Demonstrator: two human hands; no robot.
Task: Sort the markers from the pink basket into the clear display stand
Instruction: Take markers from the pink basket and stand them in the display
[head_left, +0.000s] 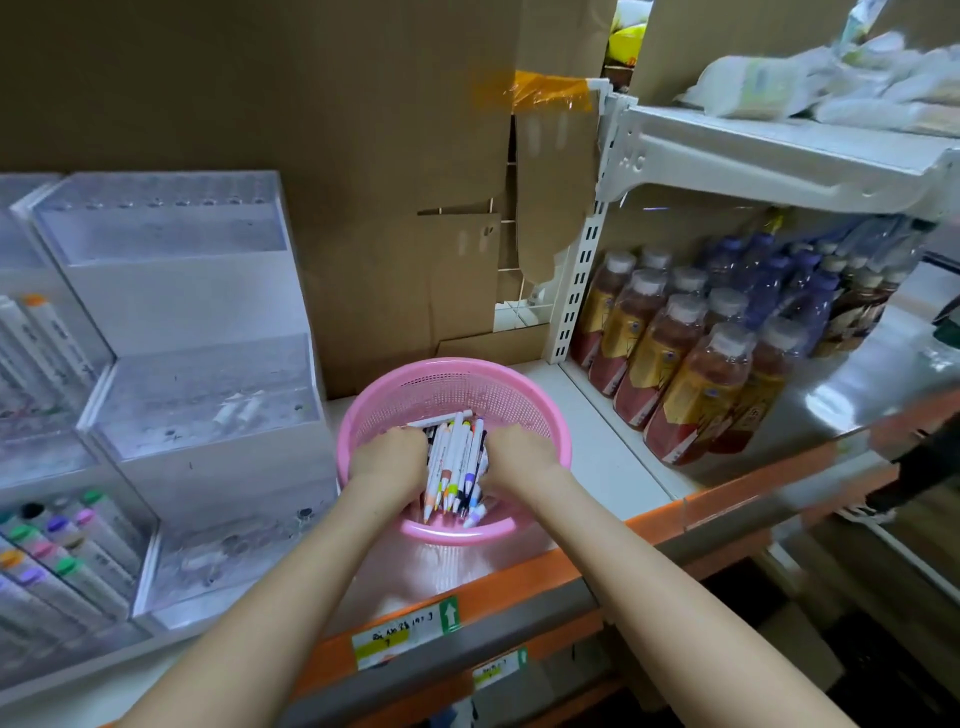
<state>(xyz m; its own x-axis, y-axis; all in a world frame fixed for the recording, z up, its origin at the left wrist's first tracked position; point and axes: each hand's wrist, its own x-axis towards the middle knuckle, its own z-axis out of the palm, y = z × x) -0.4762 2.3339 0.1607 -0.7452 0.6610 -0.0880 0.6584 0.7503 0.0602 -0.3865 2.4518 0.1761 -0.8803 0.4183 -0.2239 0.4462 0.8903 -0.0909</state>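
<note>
Flanking the bundled markers (457, 460) inside the pink basket (452, 376) at the shelf's (613, 457) front edge, the left hand (389, 457) and right hand (519, 457) have their fingertips buried, so the grip cannot be told. The clear display stand (197, 291) stands just left of the basket, its interior hazy.

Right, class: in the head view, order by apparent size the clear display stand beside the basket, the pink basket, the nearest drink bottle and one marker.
1. clear display stand
2. pink basket
3. nearest drink bottle
4. marker
None look alike.
</note>
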